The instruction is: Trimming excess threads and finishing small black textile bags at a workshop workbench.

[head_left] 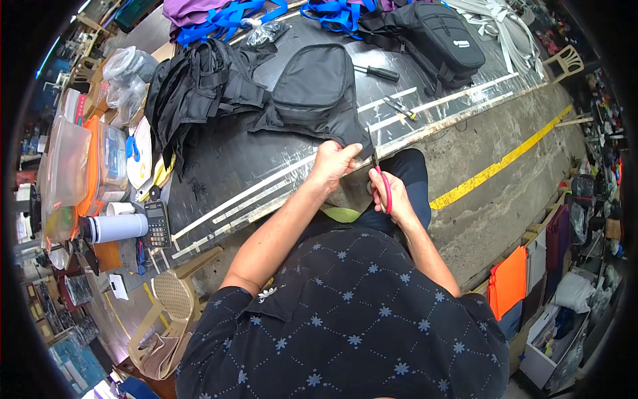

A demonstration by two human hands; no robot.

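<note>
The work table [229,163] has a dark, scuffed top with pale strips [249,194] running along its near edge. Over that edge, the left hand [337,161] pinches a lower corner of the black backpack [312,76], which lies on the table's middle with its front pocket facing up. The right hand [392,194], just off the same edge, is closed around the red handles of the scissors [383,186]; their blades point up beside the pinched corner, and I cannot tell whether they touch it.

Right of the backpack, on the table, lie a black-handled screwdriver [382,73] and a second black bag [452,46]. Heaped black bags [199,86] cover the table's left part, with blue straps [229,21] along its far side and white straps [515,40] at its far right. A calculator [158,225] and a pale bottle [119,227] sit at the table's left end, near a beige plastic chair [174,292]. Right of the table, a yellow line [502,163] crosses the concrete floor [478,206], with orange fabric [506,282] hanging beyond.
</note>
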